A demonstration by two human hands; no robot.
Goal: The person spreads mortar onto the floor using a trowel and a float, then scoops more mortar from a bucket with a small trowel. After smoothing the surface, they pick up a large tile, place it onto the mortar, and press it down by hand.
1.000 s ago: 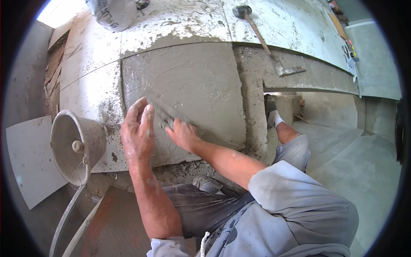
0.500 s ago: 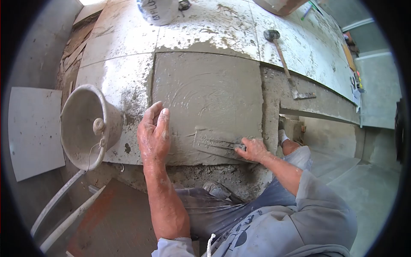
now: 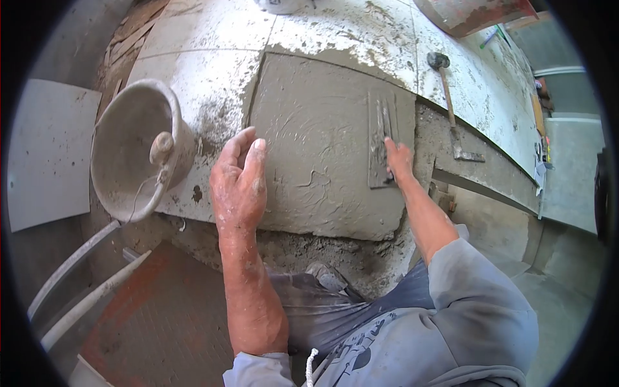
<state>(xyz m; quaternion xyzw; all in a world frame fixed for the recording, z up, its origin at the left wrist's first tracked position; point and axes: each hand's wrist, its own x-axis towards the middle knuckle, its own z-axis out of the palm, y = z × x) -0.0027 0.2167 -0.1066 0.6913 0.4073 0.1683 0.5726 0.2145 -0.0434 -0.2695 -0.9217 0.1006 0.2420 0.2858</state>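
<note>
My right hand [image 3: 398,159] is wrapped round the handle of a flat rectangular trowel [image 3: 376,119]. The trowel's blade lies along the right side of a bed of wet grey mortar [image 3: 309,122], its long side pointing away from me. Swirls and small ridges mark the mortar's surface. Near the left edge of the bed, my left hand [image 3: 240,184] is held up with thumb and fingers apart, holding nothing. White floor tiles [image 3: 200,74] smeared with mortar border the bed on the left and far sides.
A mortar-coated bucket [image 3: 106,158] stands tilted at left, near a loose tile [image 3: 55,129]. A mallet [image 3: 445,84] and an L-shaped metal piece [image 3: 469,156] lie at right. A reddish basin [image 3: 474,19] is at the far right. A ridged, mortar-covered tile [image 3: 167,316] lies at lower left.
My right hand has swept the trowel from the near part of the mortar up along its right side, turning the blade from crosswise to lengthwise. My left hand stays raised. The view has shifted slightly.
</note>
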